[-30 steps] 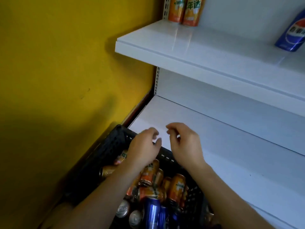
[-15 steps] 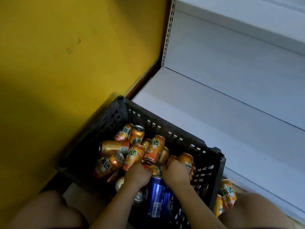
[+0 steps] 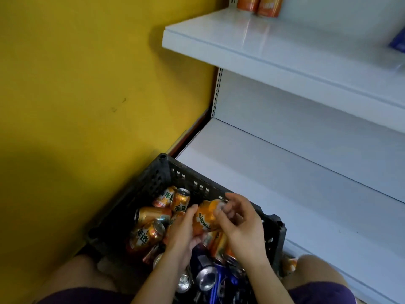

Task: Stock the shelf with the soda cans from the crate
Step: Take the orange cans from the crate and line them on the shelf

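Above the black crate (image 3: 166, 172), the left hand (image 3: 182, 235) and right hand (image 3: 243, 224) both grip 1 orange soda can (image 3: 206, 218), seemingly tilted. More cans lie inside the crate; 2 orange cans (image 3: 258, 5) stand on the upper shelf (image 3: 285, 47) beyond the crate.

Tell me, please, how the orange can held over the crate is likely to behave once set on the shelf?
The orange can looks rigid, undented metal, so it should keep its shape. Its smooth round side would probably roll if laid flat on the lower shelf. Upright, like the cans on the upper shelf, it should stand steadily.
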### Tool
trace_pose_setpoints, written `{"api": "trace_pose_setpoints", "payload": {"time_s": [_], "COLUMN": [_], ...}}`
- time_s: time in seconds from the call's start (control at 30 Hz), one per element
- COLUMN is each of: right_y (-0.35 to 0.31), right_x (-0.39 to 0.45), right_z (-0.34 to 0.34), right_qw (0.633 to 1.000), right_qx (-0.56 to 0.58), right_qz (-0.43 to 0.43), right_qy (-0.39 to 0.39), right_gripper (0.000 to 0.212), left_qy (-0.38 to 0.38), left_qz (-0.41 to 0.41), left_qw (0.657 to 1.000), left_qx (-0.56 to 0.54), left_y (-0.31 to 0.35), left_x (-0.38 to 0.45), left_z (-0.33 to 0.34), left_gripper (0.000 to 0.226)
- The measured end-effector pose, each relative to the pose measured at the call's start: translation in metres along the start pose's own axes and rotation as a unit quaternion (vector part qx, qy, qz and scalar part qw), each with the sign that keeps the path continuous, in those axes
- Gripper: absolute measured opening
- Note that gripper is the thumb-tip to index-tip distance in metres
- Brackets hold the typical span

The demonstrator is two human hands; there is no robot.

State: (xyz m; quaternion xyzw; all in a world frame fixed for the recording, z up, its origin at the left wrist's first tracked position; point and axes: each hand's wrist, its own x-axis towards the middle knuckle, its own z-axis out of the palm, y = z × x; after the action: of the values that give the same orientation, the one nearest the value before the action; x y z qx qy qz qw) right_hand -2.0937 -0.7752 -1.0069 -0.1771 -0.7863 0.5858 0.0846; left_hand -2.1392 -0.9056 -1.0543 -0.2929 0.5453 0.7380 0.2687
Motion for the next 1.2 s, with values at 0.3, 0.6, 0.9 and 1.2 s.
{"api": "trace_pose_setpoints", "payload": {"time_s": [0.3,0.6,0.9,1.2], "right_y": [-0.080,-0.209,-0.269,-0.267], "right_x": [0.012,0.060,0.175,0.295], "right_z": [-0.025,-0.090,-0.127,-0.135], "right_qw": [0.993,0.963,0.953,0.951], "right_qx": [-0.066,-0.124,-0.129,-0.164], "right_qz": [-0.098,-0.209,-0.186,-0.135], "right_qy": [-0.026,0.115,0.203,0.224], "right_gripper": [0.088,0.069,0.072,0.075], "left_qy": [-0.136,0.052,-0.077,-0.090], "left_qz": [0.089,0.609,0.413,0.286], "left_qw": [0.987,0.704,0.450,0.429], "left_qx": [-0.008,0.360,0.788,0.852], "left_y": [0.082,0.222,0.314,0.356], "left_x": [-0.070,-0.110,-0.093,-0.085], "left_z": [0.063,0.118,0.177,0.211], "left_gripper": [0.039,0.012,0.076,0.114]}}
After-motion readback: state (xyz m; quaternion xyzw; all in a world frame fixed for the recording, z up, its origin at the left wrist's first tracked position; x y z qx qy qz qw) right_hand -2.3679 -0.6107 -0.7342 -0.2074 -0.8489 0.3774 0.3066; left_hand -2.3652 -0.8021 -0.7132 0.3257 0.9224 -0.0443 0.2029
